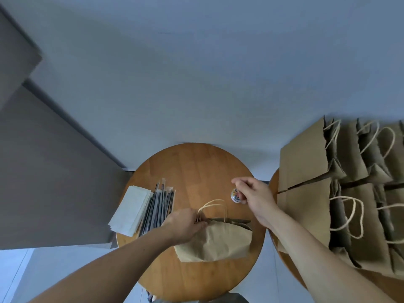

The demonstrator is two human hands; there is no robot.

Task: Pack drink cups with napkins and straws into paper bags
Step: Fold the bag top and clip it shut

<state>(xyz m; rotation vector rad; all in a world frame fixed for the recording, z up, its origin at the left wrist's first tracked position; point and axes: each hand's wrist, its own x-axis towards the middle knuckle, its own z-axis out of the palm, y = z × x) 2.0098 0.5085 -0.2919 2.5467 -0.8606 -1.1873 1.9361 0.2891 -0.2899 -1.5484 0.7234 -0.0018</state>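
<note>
Small drink cup with a colourful printed top is in the right hand — fingers curled round its side, thumb sticking out to the left above it. Cup is over the round wooden table, just beyond the rim of the brown paper bag and right of the bag's twisted paper handles; can't tell whether it touches the tabletop. Bag is at the near-middle of the table, its rim pressed almost flat into a thin slit, handles looping up past it; can't tell if it stands or lies. Left hand pinches the rim at its left end, right beside the handles. Left of the bag is a bundle of black straws in clear wrappers, and touching its left side a stack of white paper napkins, overhanging the table's left edge. To the right, a second wooden table — mostly hidden — carries rows of upright brown paper bags with rope handles, mouths open. Grey wall panel at far left.
</note>
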